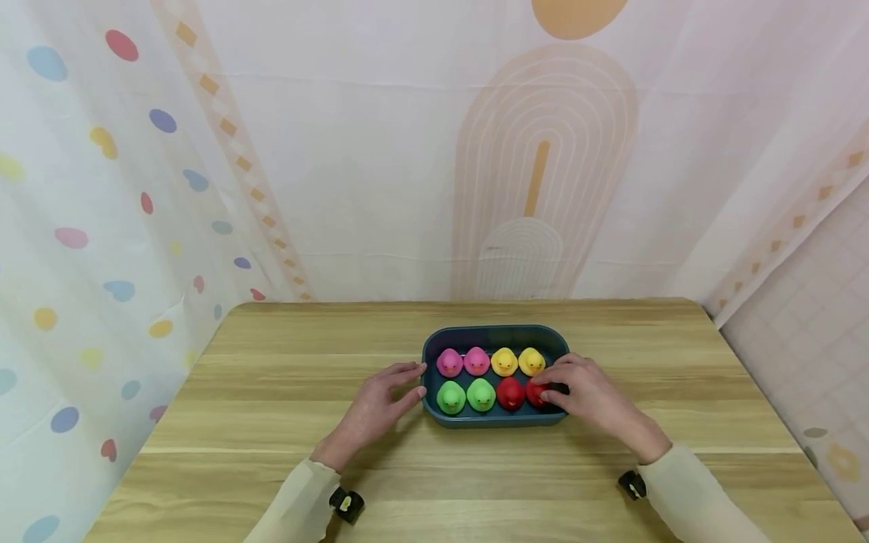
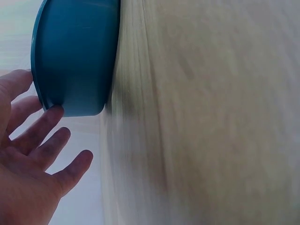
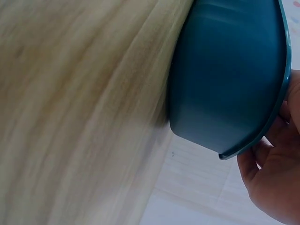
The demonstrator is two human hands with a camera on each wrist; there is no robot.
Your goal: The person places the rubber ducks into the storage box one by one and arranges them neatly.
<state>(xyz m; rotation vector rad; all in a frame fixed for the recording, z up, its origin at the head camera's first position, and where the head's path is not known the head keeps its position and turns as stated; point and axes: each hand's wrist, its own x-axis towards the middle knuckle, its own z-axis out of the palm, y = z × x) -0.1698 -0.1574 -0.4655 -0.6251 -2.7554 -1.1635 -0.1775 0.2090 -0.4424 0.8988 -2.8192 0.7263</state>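
Observation:
A dark teal tray [image 1: 495,423] with rounded ends holds toy ducks in two rows. The back row has two pink ducks [image 1: 449,363] on the left and two yellow ducks [image 1: 504,363] on the right. In front are two green ducks [image 1: 451,398], then a red duck [image 1: 511,394] and a second red duck at the right end. My right hand [image 1: 585,385] reaches over the right rim and pinches that end red duck [image 1: 535,394] between thumb and fingers, partly covering it. My left hand [image 1: 376,403] touches the left rim, its fingers spread in the left wrist view.
The tray rests on a wood-grain table [image 1: 305,362], toward its far side. Behind the table hangs a pale patterned curtain [image 1: 366,188]. Dark wrist straps [image 1: 347,504] sit at both cream sleeves [image 1: 299,501].

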